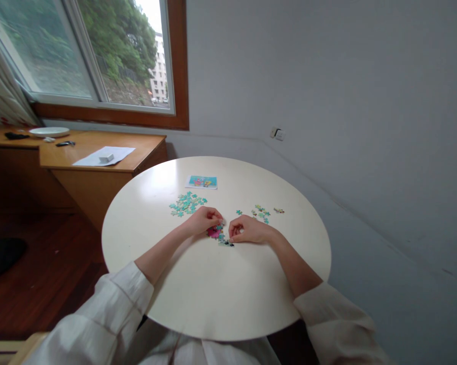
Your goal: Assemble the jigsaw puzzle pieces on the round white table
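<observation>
On the round table, a partly joined jigsaw puzzle with pink, teal and black-and-white parts lies between my two hands. My left hand is closed at its upper left, thumb and fingertips pinched on a small puzzle piece at the top edge. My right hand is curled at the other side, its fingertips pressed on a puzzle piece along the lower right edge. My fingers partly cover both pieces.
A heap of teal puzzle pieces lies beyond my left hand. Several loose pieces are scattered beyond my right hand. A picture card lies farther back on the white table. A wooden desk stands at the left.
</observation>
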A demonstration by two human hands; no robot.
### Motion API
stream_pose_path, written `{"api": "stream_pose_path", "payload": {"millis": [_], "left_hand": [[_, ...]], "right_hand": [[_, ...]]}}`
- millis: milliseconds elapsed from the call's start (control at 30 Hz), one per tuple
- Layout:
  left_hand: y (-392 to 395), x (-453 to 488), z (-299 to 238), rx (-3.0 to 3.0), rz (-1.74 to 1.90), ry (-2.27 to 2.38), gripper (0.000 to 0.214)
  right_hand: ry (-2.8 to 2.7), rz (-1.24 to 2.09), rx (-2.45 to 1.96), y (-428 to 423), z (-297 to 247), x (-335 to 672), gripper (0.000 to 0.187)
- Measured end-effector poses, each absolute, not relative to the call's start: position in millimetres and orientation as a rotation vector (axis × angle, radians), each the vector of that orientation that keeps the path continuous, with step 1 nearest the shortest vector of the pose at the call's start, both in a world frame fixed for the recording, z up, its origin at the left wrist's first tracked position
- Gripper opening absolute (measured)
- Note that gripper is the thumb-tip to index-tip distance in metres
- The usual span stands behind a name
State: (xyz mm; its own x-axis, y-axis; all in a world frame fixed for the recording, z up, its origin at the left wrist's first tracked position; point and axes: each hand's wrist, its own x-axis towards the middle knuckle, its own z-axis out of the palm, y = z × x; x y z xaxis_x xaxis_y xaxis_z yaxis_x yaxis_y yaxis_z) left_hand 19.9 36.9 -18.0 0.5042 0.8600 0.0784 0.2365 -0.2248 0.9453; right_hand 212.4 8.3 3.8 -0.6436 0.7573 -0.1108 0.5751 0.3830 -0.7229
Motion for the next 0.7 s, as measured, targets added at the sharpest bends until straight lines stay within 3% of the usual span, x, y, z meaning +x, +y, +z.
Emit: {"api": "stream_pose_path", "payload": {"millis": [700], "left_hand": [[34.0, 19.7, -12.9, 1.729, 0.764, 0.939, 0.012]], "right_hand": [[-2.483, 1.102, -1.176, 10.7, 2.7, 212.2, 0.023]]}}
